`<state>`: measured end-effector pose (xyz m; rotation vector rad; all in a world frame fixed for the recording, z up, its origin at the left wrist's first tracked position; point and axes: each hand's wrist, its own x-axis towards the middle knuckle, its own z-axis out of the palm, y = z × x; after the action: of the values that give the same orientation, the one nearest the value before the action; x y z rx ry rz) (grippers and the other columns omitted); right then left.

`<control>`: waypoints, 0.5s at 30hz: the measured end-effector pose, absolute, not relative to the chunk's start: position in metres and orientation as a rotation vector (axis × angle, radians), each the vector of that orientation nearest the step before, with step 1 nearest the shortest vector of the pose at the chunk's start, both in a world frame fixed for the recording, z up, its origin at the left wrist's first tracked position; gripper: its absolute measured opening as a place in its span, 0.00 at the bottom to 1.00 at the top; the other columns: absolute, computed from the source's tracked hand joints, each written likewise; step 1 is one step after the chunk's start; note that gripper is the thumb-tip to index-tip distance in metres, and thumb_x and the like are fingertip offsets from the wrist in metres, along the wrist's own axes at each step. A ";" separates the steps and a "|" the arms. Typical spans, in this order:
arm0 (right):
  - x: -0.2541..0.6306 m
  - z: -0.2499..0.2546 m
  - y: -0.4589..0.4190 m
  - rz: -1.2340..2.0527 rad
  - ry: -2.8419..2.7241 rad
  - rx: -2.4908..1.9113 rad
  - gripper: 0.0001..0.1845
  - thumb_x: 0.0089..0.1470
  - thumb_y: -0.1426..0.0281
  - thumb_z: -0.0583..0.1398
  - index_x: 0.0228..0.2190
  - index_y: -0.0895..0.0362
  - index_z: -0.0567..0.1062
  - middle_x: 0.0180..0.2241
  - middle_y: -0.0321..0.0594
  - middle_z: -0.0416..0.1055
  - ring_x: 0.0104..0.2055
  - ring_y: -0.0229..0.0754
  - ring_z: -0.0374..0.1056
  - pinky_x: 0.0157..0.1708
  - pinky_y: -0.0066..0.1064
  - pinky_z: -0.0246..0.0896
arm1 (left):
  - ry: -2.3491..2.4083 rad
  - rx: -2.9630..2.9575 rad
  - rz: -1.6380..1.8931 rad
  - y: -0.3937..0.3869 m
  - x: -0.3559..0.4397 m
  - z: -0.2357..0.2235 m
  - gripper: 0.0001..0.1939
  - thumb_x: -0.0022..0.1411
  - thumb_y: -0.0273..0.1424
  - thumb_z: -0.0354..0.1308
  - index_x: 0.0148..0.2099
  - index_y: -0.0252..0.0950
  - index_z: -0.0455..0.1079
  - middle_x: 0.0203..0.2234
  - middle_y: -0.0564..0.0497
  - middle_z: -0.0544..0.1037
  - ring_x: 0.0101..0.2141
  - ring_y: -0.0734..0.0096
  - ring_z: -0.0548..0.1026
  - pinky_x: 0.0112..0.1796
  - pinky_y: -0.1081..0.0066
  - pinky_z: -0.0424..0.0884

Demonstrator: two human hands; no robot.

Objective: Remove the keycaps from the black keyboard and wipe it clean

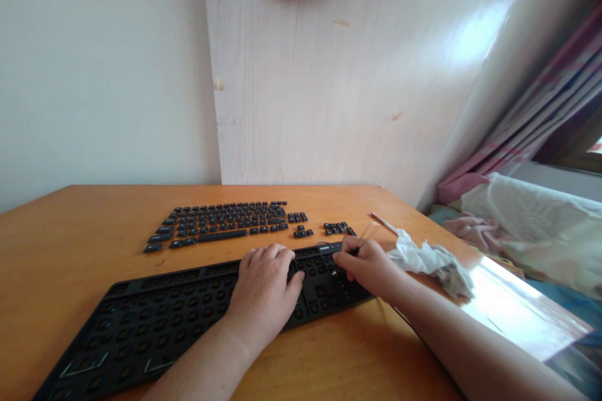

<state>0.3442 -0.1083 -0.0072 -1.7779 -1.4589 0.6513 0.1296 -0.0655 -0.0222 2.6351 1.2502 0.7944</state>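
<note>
Worktop's back edge ahead, my right hand pinches a thin wire tool, left fingers together; slipping could scratch the black plastic keyboard.

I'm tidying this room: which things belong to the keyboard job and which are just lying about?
In the job: keyboard; loose keycaps; wire keycap puller in the right hand.
Probably just lying about: crumpled tissue; slim stick; pink cloth.

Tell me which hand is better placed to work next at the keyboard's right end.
Probably the right hand: it is over that end of the keyboard, pinching a thin wire tool. The left hand rests farther left.
</note>
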 end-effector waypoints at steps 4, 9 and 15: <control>0.349 -0.010 -0.107 0.735 -1.402 -1.733 0.11 0.48 0.67 0.59 0.20 0.55 0.63 0.12 0.27 0.60 0.15 0.30 0.49 0.16 0.23 0.41 | 1.247 2.638 0.783 -0.065 0.130 -0.020 0.11 0.61 0.35 0.55 0.45 0.40 0.71 0.42 0.45 0.76 0.45 0.54 0.71 0.49 0.57 0.63; 0.359 -0.005 -0.106 0.805 -1.223 -1.601 0.13 0.48 0.65 0.58 0.18 0.55 0.63 0.11 0.28 0.59 0.13 0.30 0.49 0.14 0.23 0.38 | 1.258 2.649 0.772 -0.065 0.129 -0.022 0.11 0.61 0.36 0.55 0.45 0.40 0.70 0.41 0.46 0.75 0.45 0.55 0.71 0.49 0.57 0.62; 0.364 0.005 -0.104 0.722 -1.097 -1.470 0.15 0.47 0.64 0.61 0.17 0.56 0.63 0.12 0.29 0.60 0.14 0.29 0.49 0.14 0.23 0.37 | 1.278 2.631 0.717 -0.065 0.129 -0.018 0.11 0.61 0.36 0.54 0.44 0.39 0.71 0.41 0.46 0.75 0.45 0.55 0.71 0.48 0.57 0.63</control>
<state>0.3640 -0.1036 0.0046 -1.4703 -1.0970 0.7222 0.1294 -0.0652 -0.0175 2.6306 1.2782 0.7166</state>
